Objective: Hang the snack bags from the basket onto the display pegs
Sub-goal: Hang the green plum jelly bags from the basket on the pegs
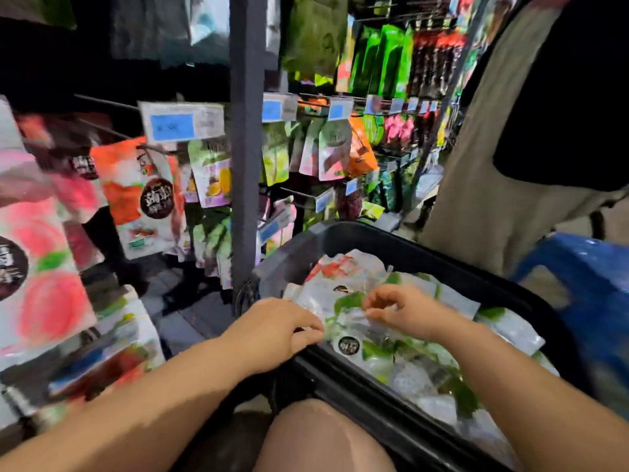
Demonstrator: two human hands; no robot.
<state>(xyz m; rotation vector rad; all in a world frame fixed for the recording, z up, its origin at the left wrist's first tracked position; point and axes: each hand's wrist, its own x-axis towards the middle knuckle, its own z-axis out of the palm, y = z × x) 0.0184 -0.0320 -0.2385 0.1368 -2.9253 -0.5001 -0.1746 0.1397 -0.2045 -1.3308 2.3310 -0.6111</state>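
Observation:
A black basket (401, 248) sits at the lower right, filled with several white-and-green snack bags (384, 349). My left hand (282, 330) is at the basket's near rim, its fingers curled and pinching the edge of a bag. My right hand (400, 308) hovers over the pile with fingers curled, pinching the top of the same bag. Display pegs (102, 127) stick out of the rack at the left, carrying hung bags such as an orange-and-white one (143, 195). The whole view is blurred.
A dark upright post (246, 148) divides the rack. More hung bags and blue price tags (177, 122) fill the rack to the right. A person in beige trousers (476, 185) stands at the far right beside a blue stool (585, 267). My knee (323, 437) is below the basket.

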